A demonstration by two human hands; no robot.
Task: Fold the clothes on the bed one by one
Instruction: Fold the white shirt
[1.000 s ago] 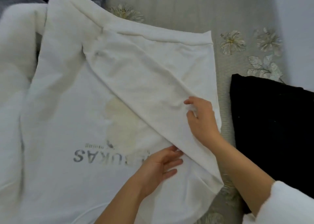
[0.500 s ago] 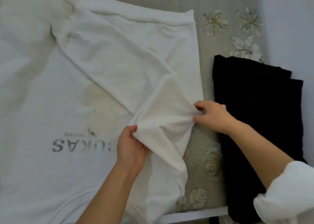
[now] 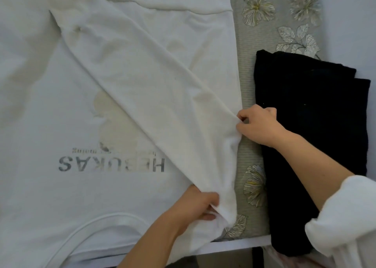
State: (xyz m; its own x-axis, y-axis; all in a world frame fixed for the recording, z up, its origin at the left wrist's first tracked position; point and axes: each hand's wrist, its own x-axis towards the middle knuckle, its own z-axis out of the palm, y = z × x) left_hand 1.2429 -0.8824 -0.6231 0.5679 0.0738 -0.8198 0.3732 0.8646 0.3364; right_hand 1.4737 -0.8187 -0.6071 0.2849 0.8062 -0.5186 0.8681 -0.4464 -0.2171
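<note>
Grey-green ribbed bedspread (image 3: 247, 88) with embroidered flowers, and a big white cotton sweatshirt (image 3: 50, 109) laid flat on it.

Sweatshirt's got grey HEBUKAS lettering that reads upside down from where I stand, neckline nearest me. Its long sleeve (image 3: 158, 80) lies diagonally across the body. My left hand (image 3: 195, 207) has its fingers curled round the sleeve's end down by the bed's near edge, and my right hand (image 3: 259, 125) pinches the sleeve's edge at the sweatshirt's right side. Just right of that, a black folded garment (image 3: 309, 109) sits on the bedspread, partly under my right forearm.
</note>
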